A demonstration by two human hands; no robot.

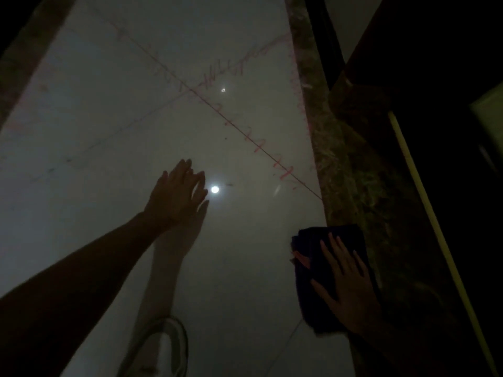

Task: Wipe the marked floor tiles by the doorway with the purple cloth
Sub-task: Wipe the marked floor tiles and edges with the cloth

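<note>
Glossy pale floor tiles (130,110) fill the dim view, with red scribbled marks (255,144) running along the grout lines and beside the threshold. My right hand (344,284) lies flat, fingers spread, on top of the folded dark purple cloth (310,295), which rests on the tile at the lower right against the threshold. My left hand (177,194) is open and flat on the bare tile near the middle, holding nothing. A lamp's bright reflection (215,189) shines just right of its fingers.
A mottled brown stone threshold strip (343,164) runs down the right side of the tiles. Beyond it stand a dark door frame (424,77) and a pale yellow edge (424,202). A whitish curved reflection (171,346) shows on the tile at the bottom.
</note>
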